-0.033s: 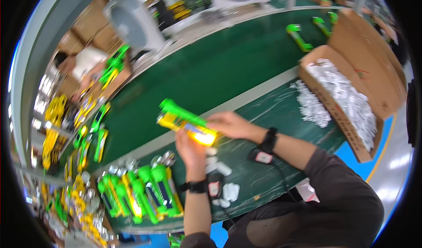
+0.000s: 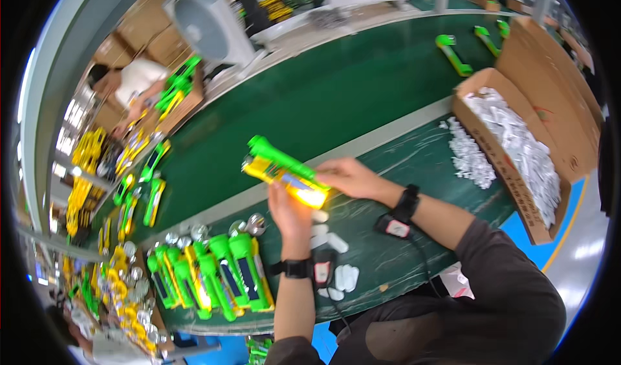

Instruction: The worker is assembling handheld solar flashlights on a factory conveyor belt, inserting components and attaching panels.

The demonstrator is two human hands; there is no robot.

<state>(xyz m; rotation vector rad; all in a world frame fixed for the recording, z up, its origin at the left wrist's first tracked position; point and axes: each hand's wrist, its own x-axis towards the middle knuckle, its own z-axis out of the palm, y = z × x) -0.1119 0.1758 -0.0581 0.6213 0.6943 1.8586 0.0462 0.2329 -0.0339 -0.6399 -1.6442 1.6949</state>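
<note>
A green-and-yellow lamp (image 2: 275, 169) is held tilted above the table's inner edge, its lower right end glowing bright yellow. My left hand (image 2: 289, 211) grips its yellow body from below, fingers closed. My right hand (image 2: 351, 177) closes on the green side near the glowing end; its fingertips are partly hidden. On the table left of my left forearm lie several similar lamps (image 2: 240, 271) side by side, with dark panels. Small white oval pieces (image 2: 347, 277) lie close to my left wrist.
A green conveyor belt (image 2: 310, 80) runs beyond the table, bearing more lamps (image 2: 455, 56) far right. At right stands an open cardboard box (image 2: 504, 166) of white packets, beside a pile of small white pieces (image 2: 471, 155). Another person (image 2: 139, 84) works at far left. Cables hang from my wrist straps.
The whole view has shifted slightly, so everything sits a little farther right. Both hands keep their hold on the lamp.
</note>
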